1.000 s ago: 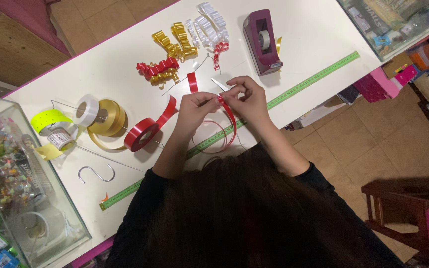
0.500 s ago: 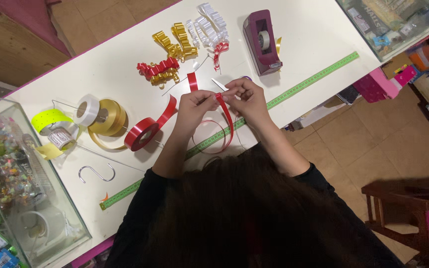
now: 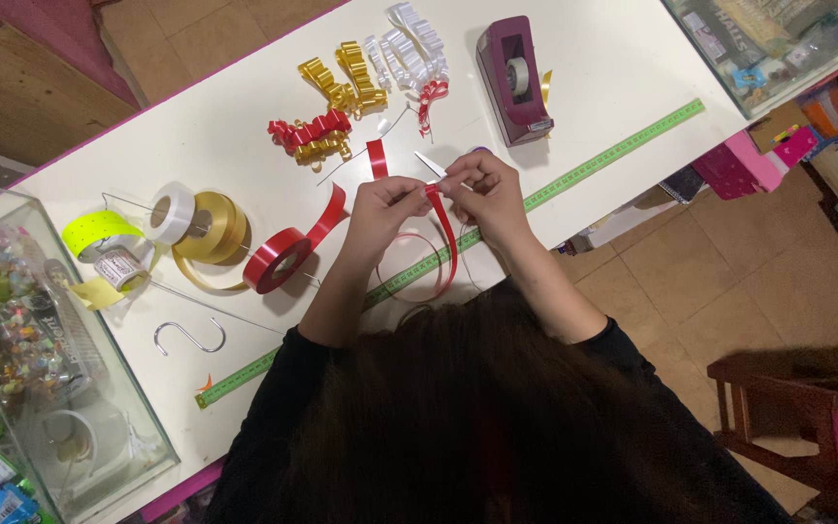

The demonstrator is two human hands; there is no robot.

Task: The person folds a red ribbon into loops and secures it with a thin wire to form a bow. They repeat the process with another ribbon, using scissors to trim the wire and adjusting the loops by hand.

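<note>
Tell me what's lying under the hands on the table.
Under the hands, a loop of red ribbon lies across the green measuring tape on the white table. The person's hair hides the tape's nearest stretch.

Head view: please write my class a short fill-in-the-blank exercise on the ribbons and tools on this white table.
1. Both hands, left hand and right hand, pinch a strip of ____ ribbon.
2. The tape dispenser is coloured ____.
3. The long measuring tape along the table edge is ____.
4. Beside the white ribbon roll stands a ____ roll.

Missing words: red; maroon; green; gold
</note>
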